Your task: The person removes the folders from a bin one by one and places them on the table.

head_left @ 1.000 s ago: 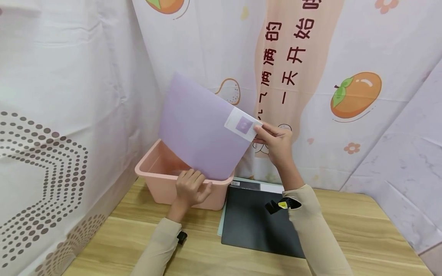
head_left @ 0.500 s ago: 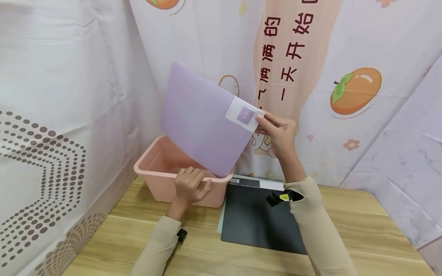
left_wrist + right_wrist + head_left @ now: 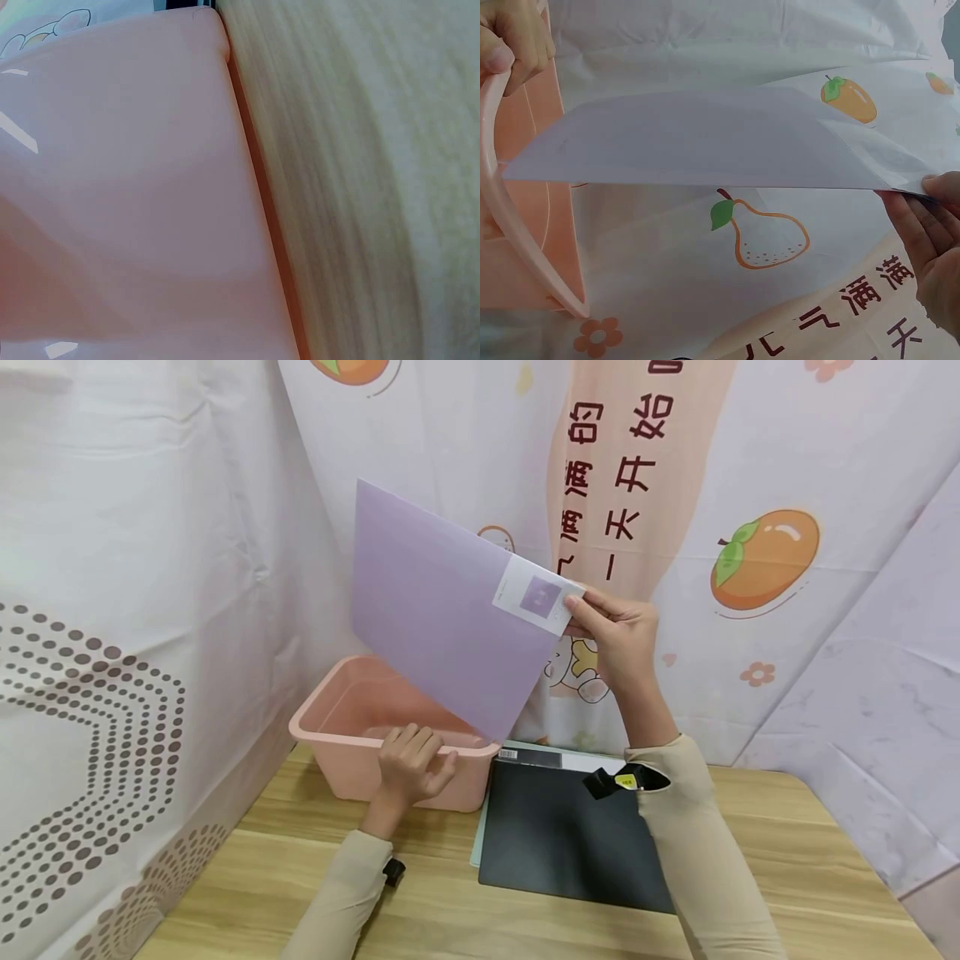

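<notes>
A pale purple folder (image 3: 442,610) with a white label strip is tilted above the pink plastic bin (image 3: 330,745). My right hand (image 3: 626,639) pinches the folder's labelled corner between thumb and fingers, as the right wrist view also shows. The folder's lowest corner is close to the bin's right rim; whether it touches cannot be told. My left hand (image 3: 408,766) grips the bin's front rim, its fingers curled over the edge. In the left wrist view only the bin's wall (image 3: 135,187) and the table show, without the hand.
A black folder (image 3: 570,835) lies flat on the wooden table (image 3: 442,902) right of the bin, with a light green folder (image 3: 477,843) partly under it. Behind hangs a printed curtain (image 3: 450,435); a dotted white cloth (image 3: 150,568) closes the left side.
My right hand has moved up and to the right, drawing the purple folder higher out of the bin. My left hand has stayed on the rim.
</notes>
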